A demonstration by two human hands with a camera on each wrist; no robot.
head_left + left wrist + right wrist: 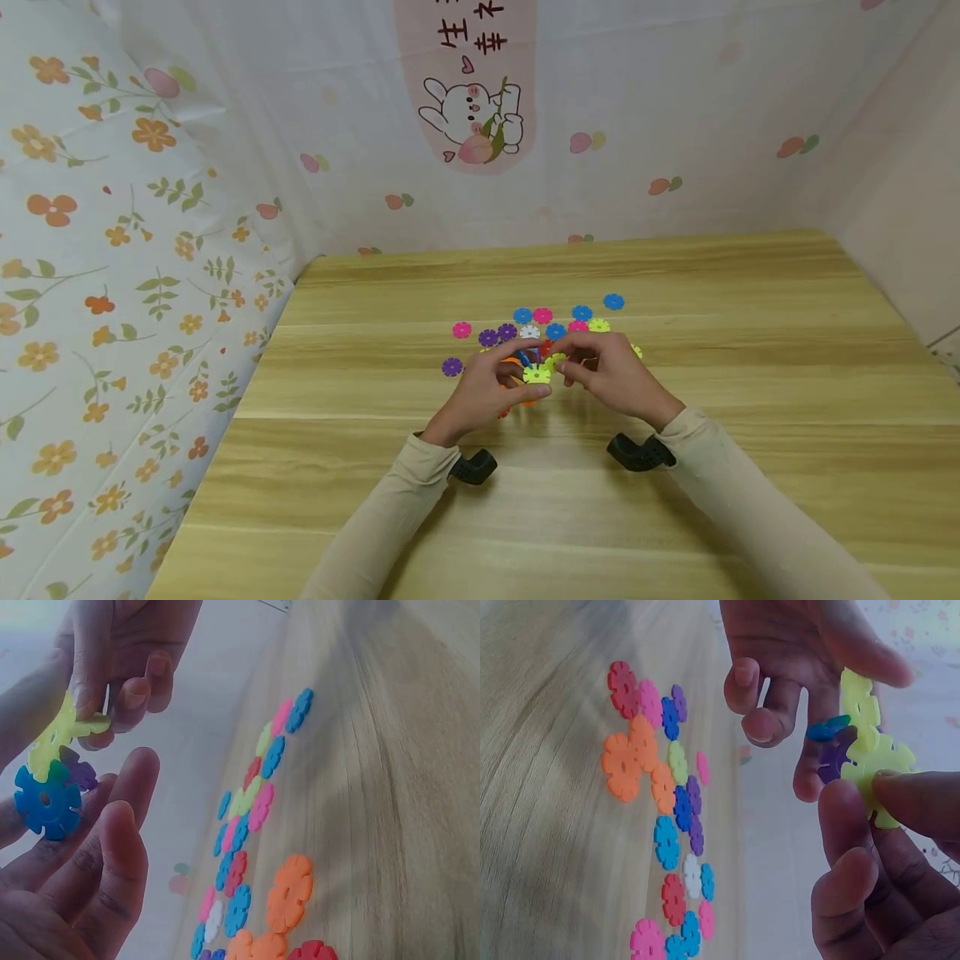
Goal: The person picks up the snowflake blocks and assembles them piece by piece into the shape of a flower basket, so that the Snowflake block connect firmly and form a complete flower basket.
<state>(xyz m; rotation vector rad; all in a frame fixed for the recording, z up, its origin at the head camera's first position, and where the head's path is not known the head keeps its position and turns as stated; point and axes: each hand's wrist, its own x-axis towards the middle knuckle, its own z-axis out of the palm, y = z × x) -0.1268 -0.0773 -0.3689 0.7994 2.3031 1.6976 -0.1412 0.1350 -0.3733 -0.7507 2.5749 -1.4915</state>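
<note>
My left hand point(483, 387) holds a small cluster of notched plastic discs between thumb and fingers. In it are a yellow disc point(537, 374), a blue disc point(48, 801) and a purple disc point(832, 759), slotted together at angles. Just to the right, my right hand point(618, 375) pinches a second yellow disc point(877, 769) by its edge with thumb and index finger. This disc touches the cluster; whether its notch is fully engaged I cannot tell. Both hands are raised above the table, and their fingers partly hide the pieces in the head view.
Loose discs lie on the wooden table point(360, 483) beyond and beneath the hands, among them a white disc point(529, 332), an orange disc point(289, 892) and a pink disc point(462, 330). A printed cloth point(315, 100) hangs behind the table. Black wrist mounts point(641, 452) project under the sleeves.
</note>
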